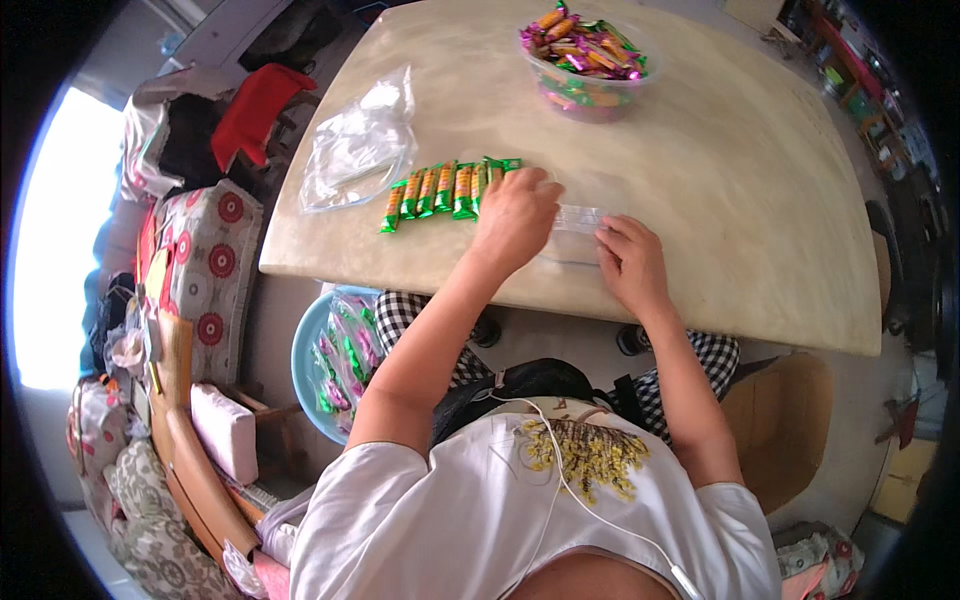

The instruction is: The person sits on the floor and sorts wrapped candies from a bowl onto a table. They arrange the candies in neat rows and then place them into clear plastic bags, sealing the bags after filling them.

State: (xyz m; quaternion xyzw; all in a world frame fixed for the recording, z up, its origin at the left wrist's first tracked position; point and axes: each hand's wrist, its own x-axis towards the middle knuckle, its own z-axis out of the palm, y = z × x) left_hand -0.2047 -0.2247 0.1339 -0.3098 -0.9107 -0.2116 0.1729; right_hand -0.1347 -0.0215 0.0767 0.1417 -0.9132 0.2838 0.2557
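Several green-wrapped candy sticks lie side by side in a row on the pale table. My left hand is over the row's right end, fingers bent down; whether it grips anything is hidden. Just right of it, a clear plastic bag lies flat near the table's front edge. My right hand touches the bag's right side with thumb and fingertips; a grip is not certain. A stack of clear plastic bags rests left of and beyond the row. Farther back stands a clear plastic tub heaped with purple and green wrapped candies.
Below the table's front edge at the left, a light-blue basin holds filled clear bags. A brown cardboard box stands on the floor at the right. A wooden-armed seat and a patterned cushioned seat are at the left.
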